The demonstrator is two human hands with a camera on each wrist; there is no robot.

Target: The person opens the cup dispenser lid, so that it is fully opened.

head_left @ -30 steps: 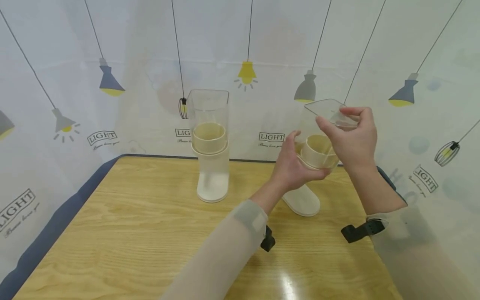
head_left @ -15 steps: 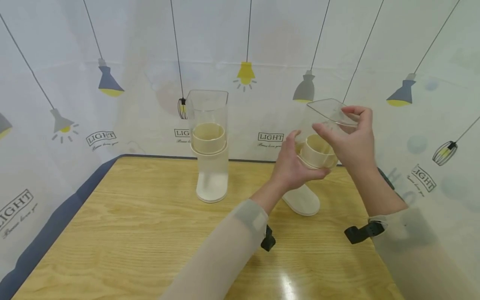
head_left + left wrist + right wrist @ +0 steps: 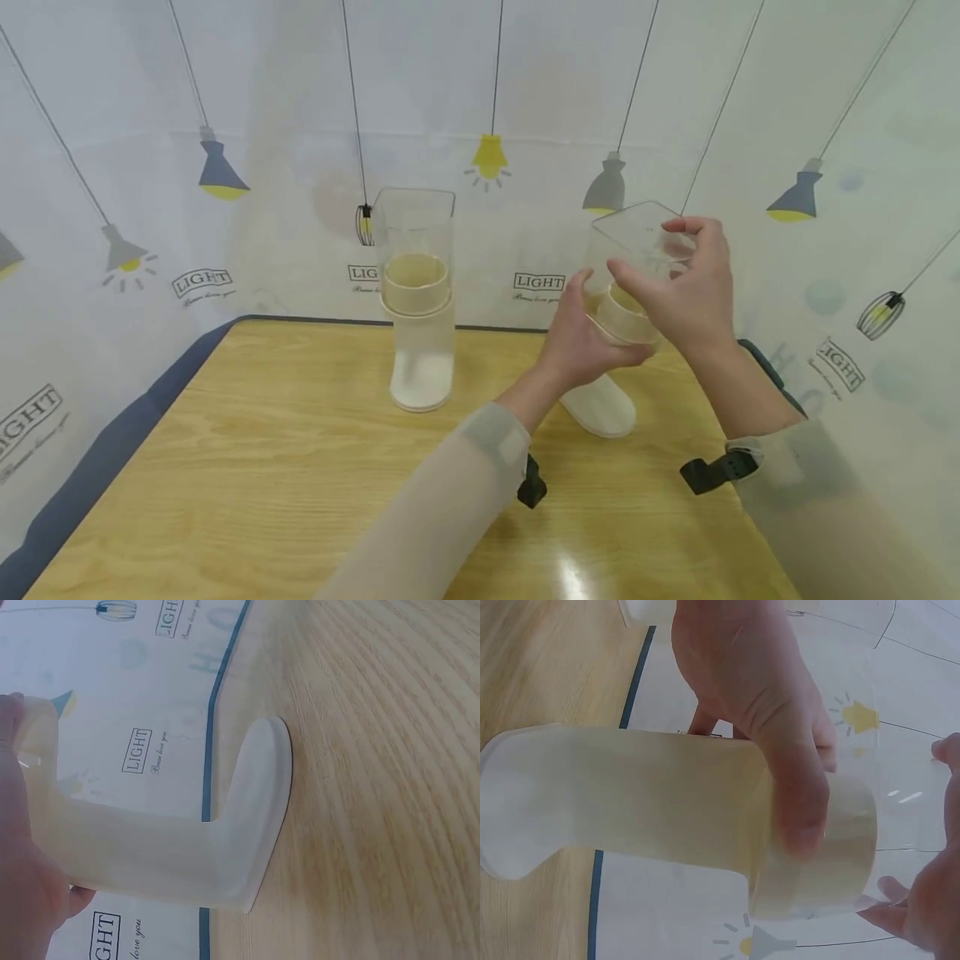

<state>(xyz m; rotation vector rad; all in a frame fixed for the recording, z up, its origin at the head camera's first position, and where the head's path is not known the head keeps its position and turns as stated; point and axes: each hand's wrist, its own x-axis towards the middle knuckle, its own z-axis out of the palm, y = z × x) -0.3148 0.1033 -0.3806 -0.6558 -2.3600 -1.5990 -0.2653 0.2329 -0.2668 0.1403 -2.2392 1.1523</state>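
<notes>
My left hand point(image 3: 573, 346) grips the cream ring collar point(image 3: 630, 321) at the top of the right-hand stand, thumb along the near side in the right wrist view. From the collar, the stand's column point(image 3: 142, 844) runs down to a rounded foot point(image 3: 600, 408) on the table. A clear, square-rimmed container point(image 3: 628, 242) rises, slightly tilted, out of the collar. My right hand point(image 3: 690, 287) holds it near its upper rim between thumb and fingers. Its lower end is hidden by the hands and collar. A similar cream stand point(image 3: 423, 358) with its own clear container point(image 3: 414, 225) is upright to the left.
The wooden table point(image 3: 247, 467) has a dark blue back edge. Close behind the stands hangs a pale curtain point(image 3: 285, 183) printed with lamps. Black wrist straps point(image 3: 720, 472) sit on both sleeves.
My right hand and the clear container have shifted a little left, and the rim stands at a slightly different angle. The left hand keeps its grip on the collar; the other stand is unmoved.
</notes>
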